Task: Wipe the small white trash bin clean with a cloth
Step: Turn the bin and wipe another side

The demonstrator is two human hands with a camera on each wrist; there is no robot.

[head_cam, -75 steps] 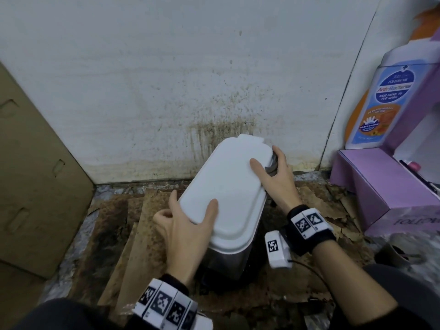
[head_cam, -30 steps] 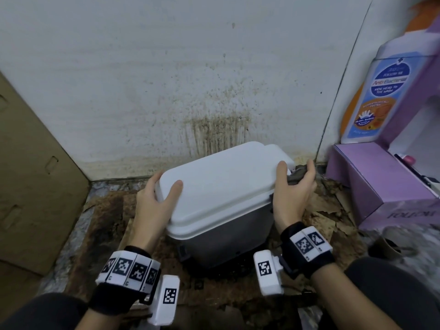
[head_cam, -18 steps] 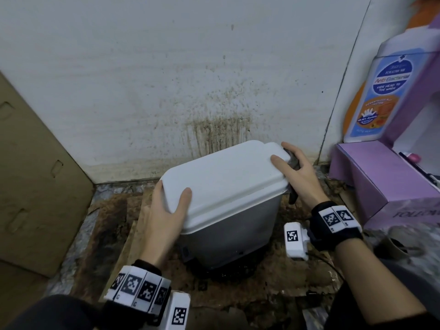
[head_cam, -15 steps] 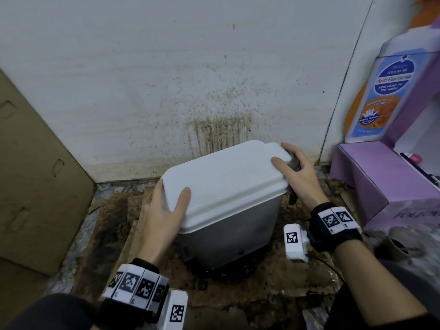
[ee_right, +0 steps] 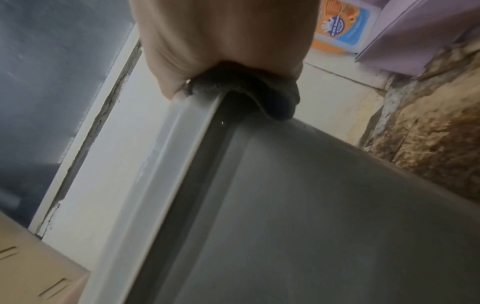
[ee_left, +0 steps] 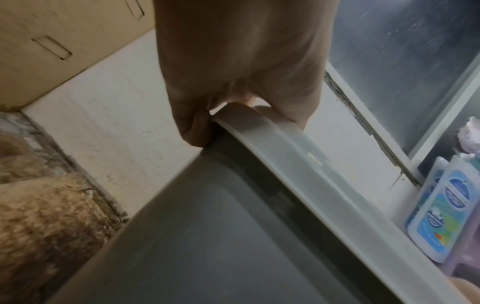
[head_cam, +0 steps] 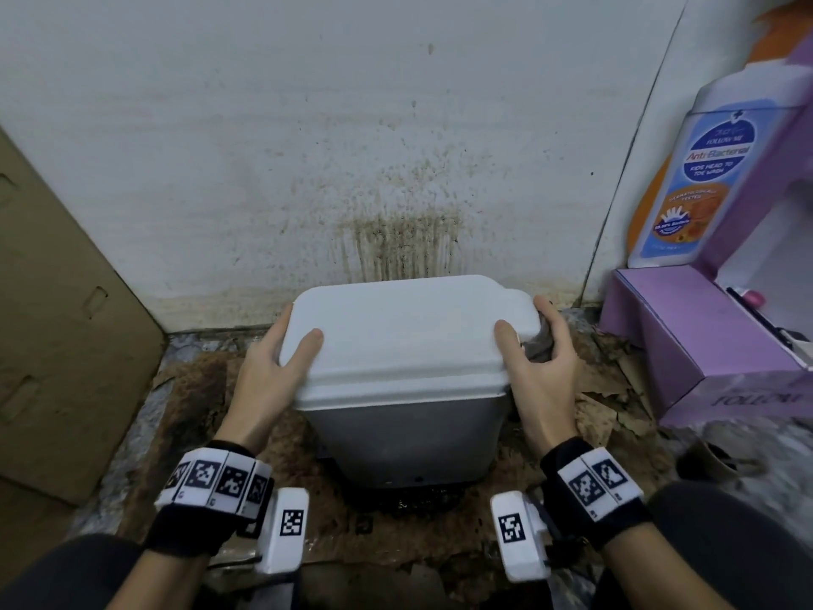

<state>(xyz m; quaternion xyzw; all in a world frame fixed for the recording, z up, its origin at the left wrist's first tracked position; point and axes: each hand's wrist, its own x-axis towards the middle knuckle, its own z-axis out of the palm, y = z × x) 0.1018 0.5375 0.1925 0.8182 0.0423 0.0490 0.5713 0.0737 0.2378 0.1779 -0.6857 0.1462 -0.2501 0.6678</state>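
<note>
Turned square to the wall now, the lidded trash bin [head_cam: 409, 345] is gripped by the left hand [head_cam: 268, 376]; the right hand [head_cam: 543, 367] clamps a dark cloth [head_cam: 539, 341] against its lid edge.

One bin [head_cam: 409, 345], one cloth [head_cam: 540, 341] (dark), two hands [head_cam: 264, 380], one bottle [head_cam: 686, 187]

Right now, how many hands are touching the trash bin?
2. The left hand grips the left end of the trash bin lid; the right hand grips the right end, pressing a dark cloth against it.
</note>
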